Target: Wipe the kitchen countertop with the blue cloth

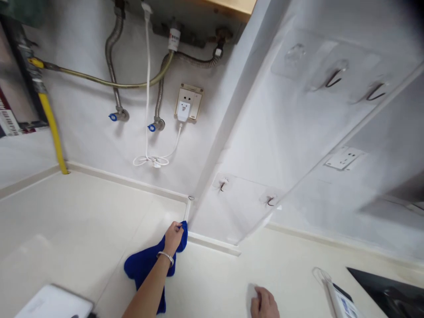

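Note:
My left hand (174,236), with a bracelet on its wrist, is closed on a blue cloth (145,265). Its fingers pinch one end of the cloth against the pale counter strip at the foot of the wall corner. The rest of the cloth hangs in folds over the white countertop (205,278), partly behind my forearm. At the bottom edge of the view, my right hand (265,304) rests on the countertop, its fingers curled together with nothing visible in them. Part of that hand lies outside the picture.
Above are hoses with blue-handled valves (113,117), a yellow pipe (51,128) and a white plug (183,110) with a looped cord. Clear hooks (222,184) stick to the wall column. A white device (54,302) lies lower left; a dark cooktop (391,291) lies right.

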Action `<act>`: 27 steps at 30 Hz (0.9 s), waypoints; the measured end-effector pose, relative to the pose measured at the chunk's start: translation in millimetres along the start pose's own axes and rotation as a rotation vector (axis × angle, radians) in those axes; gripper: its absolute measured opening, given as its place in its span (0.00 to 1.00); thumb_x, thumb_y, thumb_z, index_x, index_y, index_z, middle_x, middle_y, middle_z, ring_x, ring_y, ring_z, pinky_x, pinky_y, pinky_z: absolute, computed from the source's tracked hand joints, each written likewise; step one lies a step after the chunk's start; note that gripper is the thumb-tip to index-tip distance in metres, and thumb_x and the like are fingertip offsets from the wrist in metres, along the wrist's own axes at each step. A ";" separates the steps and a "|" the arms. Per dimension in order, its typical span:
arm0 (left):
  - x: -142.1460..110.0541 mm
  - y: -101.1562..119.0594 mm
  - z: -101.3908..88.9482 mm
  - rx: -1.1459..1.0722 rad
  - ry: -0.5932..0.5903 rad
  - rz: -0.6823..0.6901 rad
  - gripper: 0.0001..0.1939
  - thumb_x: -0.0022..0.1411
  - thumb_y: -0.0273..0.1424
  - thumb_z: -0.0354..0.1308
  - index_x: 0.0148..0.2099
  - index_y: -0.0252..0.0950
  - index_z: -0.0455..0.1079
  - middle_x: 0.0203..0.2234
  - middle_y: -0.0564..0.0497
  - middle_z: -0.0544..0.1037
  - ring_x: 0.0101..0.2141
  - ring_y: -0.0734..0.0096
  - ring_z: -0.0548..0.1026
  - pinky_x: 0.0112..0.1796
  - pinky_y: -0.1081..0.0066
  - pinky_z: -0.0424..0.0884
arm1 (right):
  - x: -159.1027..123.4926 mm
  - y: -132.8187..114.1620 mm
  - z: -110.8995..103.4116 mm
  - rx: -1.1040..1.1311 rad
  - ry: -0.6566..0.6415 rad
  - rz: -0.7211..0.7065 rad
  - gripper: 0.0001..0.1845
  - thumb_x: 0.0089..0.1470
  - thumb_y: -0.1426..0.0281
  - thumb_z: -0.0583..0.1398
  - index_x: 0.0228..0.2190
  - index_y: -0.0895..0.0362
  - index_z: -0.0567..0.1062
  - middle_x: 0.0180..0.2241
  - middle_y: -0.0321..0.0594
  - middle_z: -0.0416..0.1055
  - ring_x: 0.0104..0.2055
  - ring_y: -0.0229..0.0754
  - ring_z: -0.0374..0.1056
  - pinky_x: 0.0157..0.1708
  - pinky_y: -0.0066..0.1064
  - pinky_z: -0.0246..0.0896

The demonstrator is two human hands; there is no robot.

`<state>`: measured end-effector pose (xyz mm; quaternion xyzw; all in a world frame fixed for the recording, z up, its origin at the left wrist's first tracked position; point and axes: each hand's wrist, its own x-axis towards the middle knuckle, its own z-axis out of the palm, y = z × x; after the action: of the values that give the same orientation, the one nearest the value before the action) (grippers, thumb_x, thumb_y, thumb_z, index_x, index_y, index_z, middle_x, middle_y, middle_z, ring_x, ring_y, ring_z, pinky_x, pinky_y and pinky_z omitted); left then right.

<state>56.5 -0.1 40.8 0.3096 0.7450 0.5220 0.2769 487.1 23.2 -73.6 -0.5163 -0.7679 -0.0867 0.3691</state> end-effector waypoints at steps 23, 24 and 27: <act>104.7 39.0 31.7 0.129 -0.046 -0.084 0.17 0.64 0.44 0.58 0.42 0.34 0.71 0.32 0.51 0.75 0.37 0.66 0.74 0.47 0.60 0.70 | -7.3 -2.7 -1.7 0.028 -0.086 0.130 0.15 0.58 0.66 0.51 0.43 0.57 0.70 0.42 0.50 0.72 0.43 0.52 0.70 0.44 0.44 0.66; 103.4 40.8 30.8 0.127 -0.046 -0.083 0.18 0.65 0.45 0.58 0.42 0.34 0.71 0.33 0.51 0.75 0.37 0.66 0.74 0.47 0.60 0.70 | -6.1 -3.8 -1.2 0.035 -0.079 0.129 0.14 0.58 0.66 0.51 0.43 0.56 0.70 0.42 0.50 0.72 0.42 0.52 0.70 0.44 0.44 0.66; 90.5 43.0 24.7 0.117 -0.044 -0.067 0.17 0.65 0.45 0.58 0.40 0.33 0.70 0.33 0.50 0.75 0.37 0.67 0.74 0.46 0.60 0.70 | -1.7 -7.3 -0.4 0.039 -0.047 0.109 0.13 0.59 0.66 0.50 0.41 0.56 0.70 0.41 0.49 0.73 0.41 0.51 0.70 0.43 0.43 0.66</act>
<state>22.8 94.1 66.1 0.3113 0.7779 0.4611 0.2921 481.3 18.5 -72.6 -0.5519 -0.7487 -0.0394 0.3651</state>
